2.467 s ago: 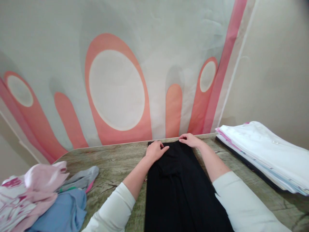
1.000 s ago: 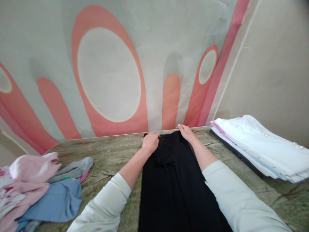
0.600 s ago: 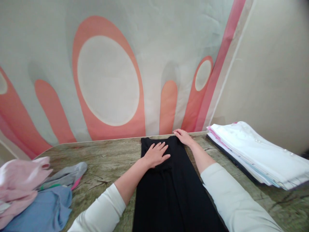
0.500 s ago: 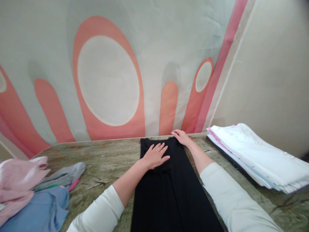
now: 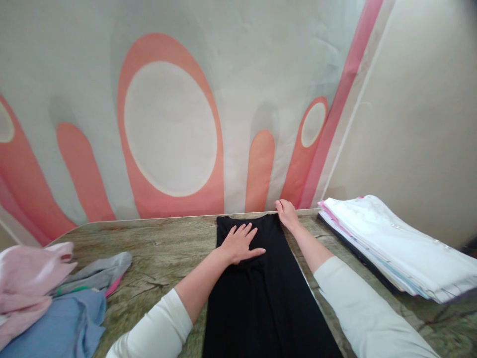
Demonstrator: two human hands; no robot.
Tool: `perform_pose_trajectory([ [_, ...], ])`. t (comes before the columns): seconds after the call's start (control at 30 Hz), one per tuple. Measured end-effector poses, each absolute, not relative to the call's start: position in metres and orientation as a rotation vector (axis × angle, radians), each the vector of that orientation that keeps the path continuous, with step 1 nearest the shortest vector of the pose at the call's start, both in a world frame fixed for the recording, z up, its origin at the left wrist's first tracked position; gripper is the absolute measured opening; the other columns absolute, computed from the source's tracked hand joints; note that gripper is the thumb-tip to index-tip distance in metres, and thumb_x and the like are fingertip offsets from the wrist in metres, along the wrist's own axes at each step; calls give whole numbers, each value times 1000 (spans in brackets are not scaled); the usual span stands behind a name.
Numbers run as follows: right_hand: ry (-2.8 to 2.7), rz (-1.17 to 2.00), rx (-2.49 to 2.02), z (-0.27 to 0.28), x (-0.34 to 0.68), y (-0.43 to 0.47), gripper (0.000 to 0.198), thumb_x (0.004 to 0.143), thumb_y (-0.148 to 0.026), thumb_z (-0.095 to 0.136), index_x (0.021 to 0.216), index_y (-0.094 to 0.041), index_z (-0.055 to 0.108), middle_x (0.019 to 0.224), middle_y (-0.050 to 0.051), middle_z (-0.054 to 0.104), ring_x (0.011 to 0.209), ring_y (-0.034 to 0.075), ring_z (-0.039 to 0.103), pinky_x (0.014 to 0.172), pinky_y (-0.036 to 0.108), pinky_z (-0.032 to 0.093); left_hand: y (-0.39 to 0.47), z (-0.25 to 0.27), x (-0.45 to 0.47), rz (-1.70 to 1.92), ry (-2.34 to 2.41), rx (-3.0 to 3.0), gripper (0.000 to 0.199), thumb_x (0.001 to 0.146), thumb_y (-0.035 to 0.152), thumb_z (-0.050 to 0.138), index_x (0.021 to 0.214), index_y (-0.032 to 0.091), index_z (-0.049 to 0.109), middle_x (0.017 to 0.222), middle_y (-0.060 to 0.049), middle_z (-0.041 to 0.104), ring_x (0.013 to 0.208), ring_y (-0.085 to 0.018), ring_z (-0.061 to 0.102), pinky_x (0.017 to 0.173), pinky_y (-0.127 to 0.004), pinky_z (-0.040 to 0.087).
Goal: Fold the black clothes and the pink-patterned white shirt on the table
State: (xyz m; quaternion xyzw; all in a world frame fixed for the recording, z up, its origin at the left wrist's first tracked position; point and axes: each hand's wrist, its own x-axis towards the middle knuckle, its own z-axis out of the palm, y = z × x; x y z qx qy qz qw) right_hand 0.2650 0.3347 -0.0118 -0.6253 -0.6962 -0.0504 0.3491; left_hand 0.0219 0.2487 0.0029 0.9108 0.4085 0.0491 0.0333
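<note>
A long black garment (image 5: 261,303) lies on the table with its narrow end toward the wall, and some gathers show across its upper part. My left hand (image 5: 238,244) rests flat on that upper part, fingers spread and thumb pointing right. At the garment's far right corner, my right hand (image 5: 287,214) has its fingers closed on the edge. The fingertips there are partly hidden. The lower end of the garment runs out of view at the bottom.
On the right stands a stack of folded clothes (image 5: 395,238), white on top. Loosely piled at the left are a pink garment (image 5: 30,273), a grey one (image 5: 97,271) and a blue one (image 5: 63,323). The wood-patterned table (image 5: 167,248) ends at a patterned wall (image 5: 238,74).
My right hand has shifted a little to the right, and the garment's far right corner has moved with it. The left hand stays in nearly the same place, its thumb stretched slightly further out.
</note>
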Motion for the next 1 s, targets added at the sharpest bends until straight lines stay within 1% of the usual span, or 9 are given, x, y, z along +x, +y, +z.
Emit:
perform_pose_trajectory([
  [0.1,-1807,-158,-1563,-8,261,310,36,91,-25,26,102,-15,58,102,11,62,97,20,54,86,34,40,251,3,21,283,1289,2807,70,82,66,35,135,19,38,143,-12,32,130,-28,29,105,-43,21],
  [0.2,-1966,-143,-1460,-15,248,275,33,88,-23,34,110,-15,57,111,10,59,105,19,53,94,32,39,255,5,19,478,1403,2759,48,85,48,46,121,16,52,130,-12,47,118,-25,46,98,-34,33],
  [0.33,-2160,-24,-1445,-28,228,239,47,91,-39,33,126,-12,49,133,13,45,125,23,38,106,38,28,263,8,10,720,1625,2608,25,84,33,52,102,18,59,107,-8,59,98,-20,56,85,-28,41],
  [0.43,-2129,68,-1517,-29,224,234,61,90,-52,27,133,-12,41,144,12,31,133,24,25,109,40,21,270,10,2,748,1699,2507,19,80,35,58,87,17,60,91,-7,61,87,-20,58,77,-28,43],
  [0.53,-2012,90,-1538,-28,226,240,66,89,-56,23,138,-12,33,148,10,22,136,22,15,111,40,16,274,14,-1,740,1638,2445,17,77,34,61,74,18,58,79,-4,62,78,-18,58,69,-27,42],
  [0.63,-1907,149,-1584,-30,229,244,71,89,-58,19,139,-8,30,146,14,25,135,22,17,111,39,17,274,17,-1,846,1597,2381,13,77,28,56,69,18,54,70,0,59,69,-15,55,62,-24,39],
  [0.77,-1900,219,-1621,-34,230,246,74,89,-59,16,137,-5,32,143,15,30,134,21,22,111,36,18,273,13,-3,950,1694,2305,11,74,22,55,66,19,49,62,2,54,61,-13,50,57,-22,34],
  [0.87,-1994,218,-1645,-33,229,246,72,90,-56,14,134,-5,38,142,15,33,134,22,23,111,36,16,273,6,-7,916,1692,2321,11,73,20,57,66,19,48,63,2,54,62,-13,51,58,-22,34],
  [1.0,-2113,143,-1705,-27,226,244,70,90,-56,16,133,-8,42,143,14,33,134,24,21,110,42,13,273,2,-10,917,1645,2341,9,76,22,58,71,19,51,68,1,58,66,-13,54,61,-23,37],
])
